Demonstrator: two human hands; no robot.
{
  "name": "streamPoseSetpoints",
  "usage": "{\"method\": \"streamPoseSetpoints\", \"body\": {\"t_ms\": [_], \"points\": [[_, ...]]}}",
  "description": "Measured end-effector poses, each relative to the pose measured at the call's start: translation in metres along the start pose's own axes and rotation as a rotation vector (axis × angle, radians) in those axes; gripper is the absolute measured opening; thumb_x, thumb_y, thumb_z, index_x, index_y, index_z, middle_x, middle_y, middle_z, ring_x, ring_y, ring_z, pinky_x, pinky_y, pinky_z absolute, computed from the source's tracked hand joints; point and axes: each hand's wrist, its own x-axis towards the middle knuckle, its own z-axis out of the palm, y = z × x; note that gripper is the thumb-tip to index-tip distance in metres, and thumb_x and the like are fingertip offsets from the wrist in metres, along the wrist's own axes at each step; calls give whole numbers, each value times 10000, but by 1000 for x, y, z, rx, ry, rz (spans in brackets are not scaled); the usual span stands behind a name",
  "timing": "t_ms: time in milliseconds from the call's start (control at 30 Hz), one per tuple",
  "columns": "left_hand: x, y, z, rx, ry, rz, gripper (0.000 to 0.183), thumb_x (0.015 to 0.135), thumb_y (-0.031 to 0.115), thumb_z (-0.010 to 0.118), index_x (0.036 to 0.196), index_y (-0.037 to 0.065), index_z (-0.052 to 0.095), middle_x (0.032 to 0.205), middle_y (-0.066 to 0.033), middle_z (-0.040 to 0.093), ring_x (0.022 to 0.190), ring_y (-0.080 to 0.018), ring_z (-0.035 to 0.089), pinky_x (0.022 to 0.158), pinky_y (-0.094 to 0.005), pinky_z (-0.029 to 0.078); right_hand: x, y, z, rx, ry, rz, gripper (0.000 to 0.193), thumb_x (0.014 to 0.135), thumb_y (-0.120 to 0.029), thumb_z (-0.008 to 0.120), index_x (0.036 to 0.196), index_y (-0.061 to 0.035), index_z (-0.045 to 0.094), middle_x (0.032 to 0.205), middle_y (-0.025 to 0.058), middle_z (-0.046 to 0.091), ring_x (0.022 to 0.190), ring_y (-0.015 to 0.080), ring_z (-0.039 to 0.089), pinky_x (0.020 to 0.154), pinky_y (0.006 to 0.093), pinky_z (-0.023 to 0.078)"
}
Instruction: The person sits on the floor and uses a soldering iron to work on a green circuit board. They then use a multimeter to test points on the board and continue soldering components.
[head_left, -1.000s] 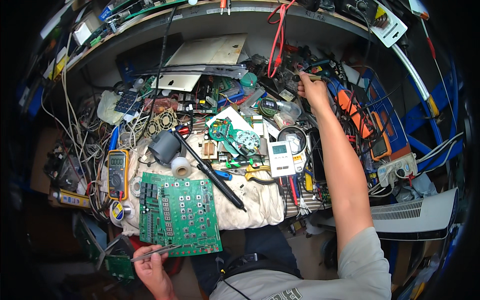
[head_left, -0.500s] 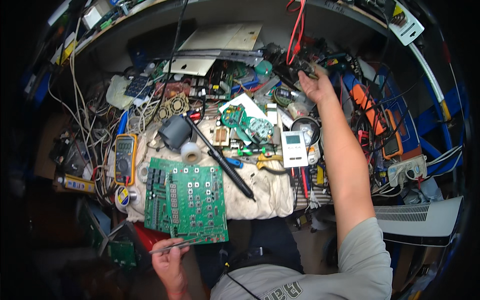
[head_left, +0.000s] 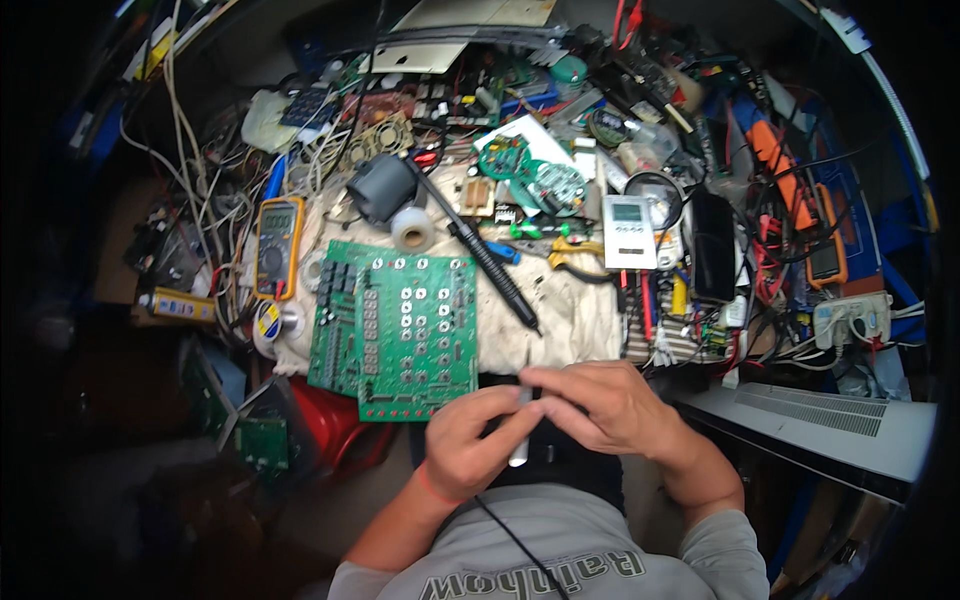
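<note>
In front of my body, just below the bench edge, my left hand (head_left: 475,440) and my right hand (head_left: 610,408) come together. Between them is a slim silver-white tool (head_left: 519,452), its lower end showing under the left fingers. My left fingers are closed around it, and the right fingertips pinch close to its upper part. Most of the tool is covered by fingers, so its exact kind is unclear. To the left of the hands, a green circuit board (head_left: 425,345) with white buttons and a row of digit displays lies on a pale cloth (head_left: 575,335).
A yellow multimeter (head_left: 277,248) lies left of the board. Behind it are a grey cylinder (head_left: 381,188), a tape roll (head_left: 412,230) and a black pen-shaped tool (head_left: 495,277). Yellow-handled pliers (head_left: 577,250), a white tester (head_left: 629,232) and a dark phone (head_left: 712,247) lie right.
My right hand has come back from the cluttered far right to meet my left hand. The left hand has moved right from the board's lower edge. The view has shifted too.
</note>
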Motion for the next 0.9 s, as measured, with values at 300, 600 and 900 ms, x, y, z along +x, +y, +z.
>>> {"method": "streamPoseSetpoints", "body": {"t_ms": [300, 600, 900], "points": [[2, 2, 17, 51, -98, 71, 300, 797, 54, 757, 1094, 14, 772, 1075, -119, 710, 996, -292, 743, 801, -365, 624, -27, 11, 52, 978, 300, 663, 363, 1052, -80, 645, 1385, 45, 573, 1015, 57, 729, 909, 77, 646, 838, 241, 528], [-33, 7, -16, 25, -193, -235, 298, 834, 20, 798, 1127, 52, 759, 1165, -123, 711, 1123, -336, 705, 947, -420, 584, 4, 39, 43, 94, 352, 489, 386, 955, -86, 749, 1295, 9, 595, 845, 116, 727, 672, 188, 692, 636, 343, 555], [-94, -4, -70, 90, 157, -504, 236, 830, -77, 794, 1049, -4, 750, 1002, -164, 741, 894, -307, 735, 788, -363, 588, 11, 66, 39, -661, 283, 267, 304, 905, -110, 750, 1206, -81, 710, 1055, 125, 707, 914, 352, 703, 805, 459, 573]]}}
